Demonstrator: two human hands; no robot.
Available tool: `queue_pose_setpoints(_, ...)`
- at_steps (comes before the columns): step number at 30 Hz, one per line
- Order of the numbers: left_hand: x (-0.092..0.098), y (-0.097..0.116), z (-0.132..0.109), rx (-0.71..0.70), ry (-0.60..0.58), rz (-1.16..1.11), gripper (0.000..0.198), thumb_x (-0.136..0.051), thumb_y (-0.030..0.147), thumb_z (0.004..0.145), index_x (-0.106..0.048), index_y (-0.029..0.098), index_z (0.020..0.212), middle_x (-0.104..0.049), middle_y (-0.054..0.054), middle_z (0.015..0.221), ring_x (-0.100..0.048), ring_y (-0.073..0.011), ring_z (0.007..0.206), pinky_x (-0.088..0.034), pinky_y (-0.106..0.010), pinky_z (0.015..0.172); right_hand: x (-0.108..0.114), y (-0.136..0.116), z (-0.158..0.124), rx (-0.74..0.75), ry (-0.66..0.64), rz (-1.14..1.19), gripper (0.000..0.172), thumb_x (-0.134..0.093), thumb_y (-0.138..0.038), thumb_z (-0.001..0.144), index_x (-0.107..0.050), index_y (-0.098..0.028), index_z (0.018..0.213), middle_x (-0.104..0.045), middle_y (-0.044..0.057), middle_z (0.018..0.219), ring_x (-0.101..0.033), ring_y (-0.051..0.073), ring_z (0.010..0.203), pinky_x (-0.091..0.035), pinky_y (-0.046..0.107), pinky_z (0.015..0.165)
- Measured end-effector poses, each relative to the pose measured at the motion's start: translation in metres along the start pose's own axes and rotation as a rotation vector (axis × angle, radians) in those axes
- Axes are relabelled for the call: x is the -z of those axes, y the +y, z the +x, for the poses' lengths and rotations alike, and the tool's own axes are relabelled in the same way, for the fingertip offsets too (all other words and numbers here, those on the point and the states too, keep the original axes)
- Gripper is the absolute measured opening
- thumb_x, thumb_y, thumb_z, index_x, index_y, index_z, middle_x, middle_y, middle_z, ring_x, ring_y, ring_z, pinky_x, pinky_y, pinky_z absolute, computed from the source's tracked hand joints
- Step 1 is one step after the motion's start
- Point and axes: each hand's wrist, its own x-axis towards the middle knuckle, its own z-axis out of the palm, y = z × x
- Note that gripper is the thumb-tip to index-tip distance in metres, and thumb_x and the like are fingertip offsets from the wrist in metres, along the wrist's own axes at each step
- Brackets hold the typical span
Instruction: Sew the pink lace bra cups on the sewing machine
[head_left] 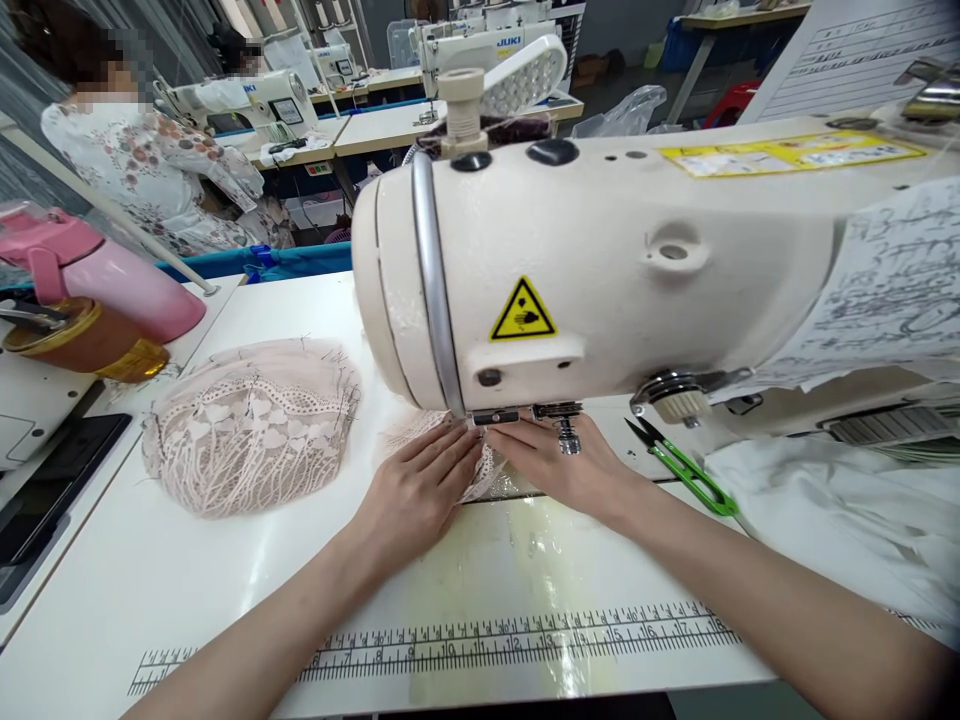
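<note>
Under the head of a cream sewing machine [630, 250] lies a small piece of pale pink lace fabric [480, 480]. My left hand [420, 480] rests flat on this lace, fingers stretched out toward the needle area. On the other side my right hand [562, 455] lies flat by the lace's right edge, its fingertips partly hidden behind the machine's metal parts. The needle and presser foot are mostly hidden too. Left of my hands, a larger pale pink lace piece [255, 430] with embroidered flowers and loose thread ends lies on the table.
Green thread snips [686, 470] and white cloth [840, 510] lie to the right. A printed ruler [517, 645] runs along the table's front. At left are a pink bottle [127, 280], an amber cup [90, 340] and a dark phone [60, 490]. A person [157, 170] sits beyond.
</note>
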Motion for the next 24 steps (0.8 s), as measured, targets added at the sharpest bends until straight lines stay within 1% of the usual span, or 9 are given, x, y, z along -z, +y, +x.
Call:
queue_pose_setpoints(3, 0.004, -0.002, 0.0, 0.011, 0.0, 0.004, 0.039, -0.046, 0.007, 0.085, -0.062, 0.007, 0.12, -0.067, -0.013, 0.121, -0.062, -0.0245, 0.116, -0.053, -0.041, 0.101, 0.011, -0.007, 0.004, 0.072, 0.013, -0.148, 0.038, -0.042, -0.001, 0.086, -0.065, -0.022, 0.108, -0.069, 0.0, 0.115, -0.065, 0.016, 0.08, -0.042, 0.032, 0.054)
queue_pose_setpoints(7, 0.008, -0.006, -0.001, 0.034, -0.016, 0.002, 0.043, -0.043, 0.004, 0.08, -0.064, 0.007, 0.117, -0.067, -0.013, 0.12, -0.063, -0.0247, 0.114, -0.054, -0.043, 0.099, 0.012, -0.013, 0.007, 0.127, 0.094, -0.197, 0.034, -0.042, 0.0, 0.088, -0.065, -0.021, 0.102, -0.071, 0.001, 0.104, -0.062, 0.014, 0.088, -0.045, 0.031, 0.064)
queue_pose_setpoints(11, 0.008, -0.012, -0.002, 0.04, -0.013, -0.034, 0.051, -0.042, 0.0, 0.074, -0.064, 0.009, 0.119, -0.067, -0.011, 0.12, -0.063, -0.0237, 0.114, -0.053, -0.043, 0.101, 0.005, -0.015, 0.009, 0.182, 0.163, -0.153, 0.026, -0.047, -0.002, 0.089, -0.065, -0.017, 0.099, -0.071, 0.001, 0.095, -0.06, 0.012, 0.09, -0.047, 0.028, 0.067)
queue_pose_setpoints(14, 0.007, -0.013, -0.003, 0.035, -0.008, -0.032, 0.054, -0.043, -0.001, 0.072, -0.063, 0.01, 0.12, -0.067, -0.011, 0.121, -0.063, -0.0238, 0.115, -0.053, -0.043, 0.101, 0.001, -0.016, 0.012, 0.24, 0.167, -0.083, 0.02, -0.051, -0.004, 0.089, -0.066, -0.016, 0.096, -0.07, 0.001, 0.086, -0.061, 0.013, 0.089, -0.05, 0.027, 0.077)
queue_pose_setpoints(16, 0.007, -0.013, -0.003, 0.034, -0.014, -0.019, 0.055, -0.043, 0.0, 0.073, -0.06, 0.011, 0.124, -0.065, -0.011, 0.124, -0.06, -0.024, 0.118, -0.052, -0.045, 0.102, 0.001, -0.016, 0.014, 0.25, 0.169, -0.051, 0.019, -0.051, -0.005, 0.089, -0.066, -0.016, 0.092, -0.07, 0.001, 0.081, -0.061, 0.013, 0.087, -0.051, 0.028, 0.081)
queue_pose_setpoints(20, 0.007, -0.012, -0.003, 0.015, -0.039, -0.027, 0.054, -0.045, 0.004, 0.078, -0.053, 0.009, 0.132, -0.06, -0.013, 0.132, -0.055, -0.0248, 0.126, -0.05, -0.046, 0.104, -0.001, -0.017, 0.013, 0.245, 0.21, -0.014, 0.02, -0.051, -0.004, 0.089, -0.066, -0.017, 0.088, -0.069, -0.002, 0.078, -0.062, 0.012, 0.084, -0.052, 0.028, 0.08)
queue_pose_setpoints(24, 0.005, -0.012, -0.004, 0.019, -0.064, -0.043, 0.052, -0.043, 0.005, 0.079, -0.055, 0.008, 0.129, -0.06, -0.013, 0.131, -0.056, -0.0244, 0.124, -0.051, -0.045, 0.103, -0.004, -0.017, 0.011, 0.236, 0.239, 0.014, 0.018, -0.052, -0.006, 0.088, -0.066, -0.017, 0.09, -0.07, -0.002, 0.082, -0.062, 0.012, 0.086, -0.052, 0.028, 0.079)
